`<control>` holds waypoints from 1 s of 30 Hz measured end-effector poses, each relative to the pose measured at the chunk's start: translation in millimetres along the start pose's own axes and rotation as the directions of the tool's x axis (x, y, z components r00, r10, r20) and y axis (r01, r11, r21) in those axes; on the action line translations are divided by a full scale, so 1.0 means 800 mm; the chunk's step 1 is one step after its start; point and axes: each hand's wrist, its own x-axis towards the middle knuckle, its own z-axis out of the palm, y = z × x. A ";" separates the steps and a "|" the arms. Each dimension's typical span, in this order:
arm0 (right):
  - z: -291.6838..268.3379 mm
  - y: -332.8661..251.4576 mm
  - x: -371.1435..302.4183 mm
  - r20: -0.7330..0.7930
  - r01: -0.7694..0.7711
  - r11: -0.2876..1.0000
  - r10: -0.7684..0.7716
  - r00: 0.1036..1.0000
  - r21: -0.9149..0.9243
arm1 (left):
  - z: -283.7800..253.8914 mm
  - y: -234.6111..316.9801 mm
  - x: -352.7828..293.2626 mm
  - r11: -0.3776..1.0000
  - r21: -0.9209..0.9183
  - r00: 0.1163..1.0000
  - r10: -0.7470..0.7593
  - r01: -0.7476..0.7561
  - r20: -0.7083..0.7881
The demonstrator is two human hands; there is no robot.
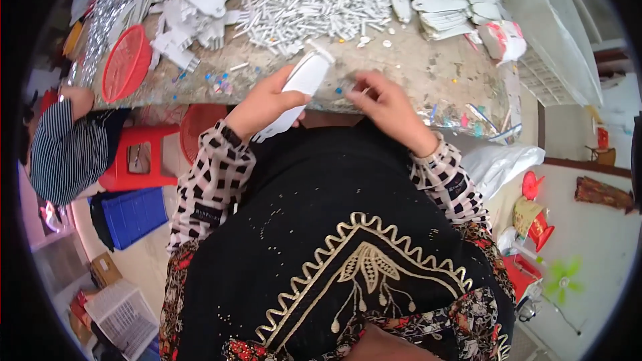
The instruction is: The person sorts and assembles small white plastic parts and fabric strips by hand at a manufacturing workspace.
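Note:
Just over the near table edge, my left hand (271,99) is closed round a long flat white plastic piece (309,75). The piece is tilted, its upper end pointing away to the right and its lower end hanging over my lap. A narrow white strip (321,49) shows at the top end; whether it is a separate part I cannot tell. To the right of it, my right hand (388,103) hovers at the table edge with bent fingers. Its thumb and forefinger stand apart, and nothing shows between them. Beyond both hands lies a large heap of short white sticks (311,3).
Stacks of flat white pieces (200,3) lie back left, with more white pieces (445,10) back right. A red basket (127,63) leans at the table's left, near a person in a striped shirt (63,147). A white-and-red packet (501,41) sits at right. Small coloured scraps (217,82) dot the worktable (408,57).

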 end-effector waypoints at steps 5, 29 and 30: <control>-0.014 0.024 -0.019 -0.053 -0.080 0.996 0.082 0.995 0.042 | 0.001 -0.005 0.022 0.979 0.202 0.998 0.016 -0.003 -0.062; 0.007 0.032 -0.008 -0.370 -0.184 0.913 0.040 0.928 -0.364 | -0.032 -0.005 0.001 0.592 0.791 0.927 0.191 0.153 -0.322; 0.008 0.033 -0.006 -0.366 -0.164 0.900 0.005 0.931 -0.404 | -0.034 -0.005 -0.001 0.554 0.810 0.934 0.150 0.193 -0.325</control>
